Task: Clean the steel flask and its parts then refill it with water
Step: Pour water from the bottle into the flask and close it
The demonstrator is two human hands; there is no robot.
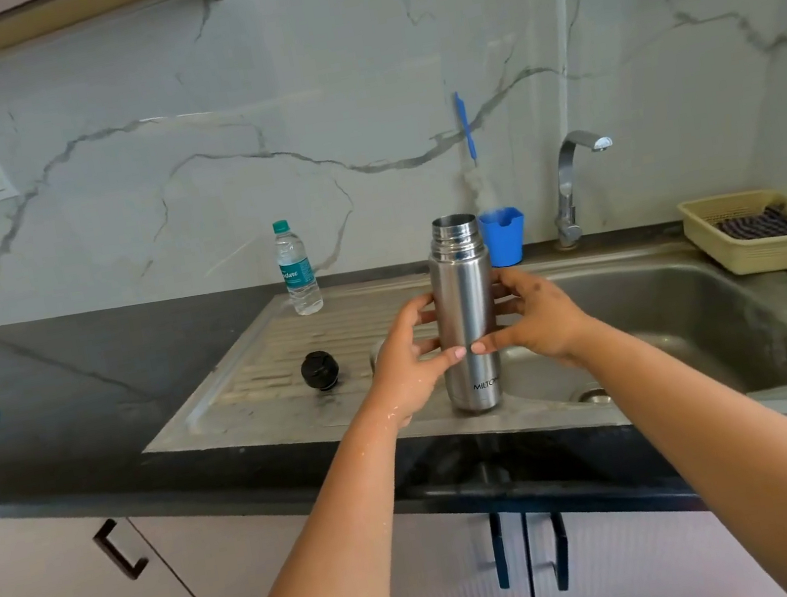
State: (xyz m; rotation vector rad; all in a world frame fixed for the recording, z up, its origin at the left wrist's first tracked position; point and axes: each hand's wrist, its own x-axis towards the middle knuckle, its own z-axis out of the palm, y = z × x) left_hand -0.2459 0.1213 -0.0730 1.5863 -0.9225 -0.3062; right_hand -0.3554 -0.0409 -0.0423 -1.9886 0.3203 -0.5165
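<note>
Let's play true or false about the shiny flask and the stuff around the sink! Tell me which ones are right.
1. Both hands, the left hand and the right hand, hold the steel flask. True.
2. The flask has its lid on. False: its mouth is open.
3. The black stopper lies on the draining board. True.
4. The plastic water bottle lies on its side. False: it stands upright.
5. Water runs from the tap. False: none is seen.
</note>
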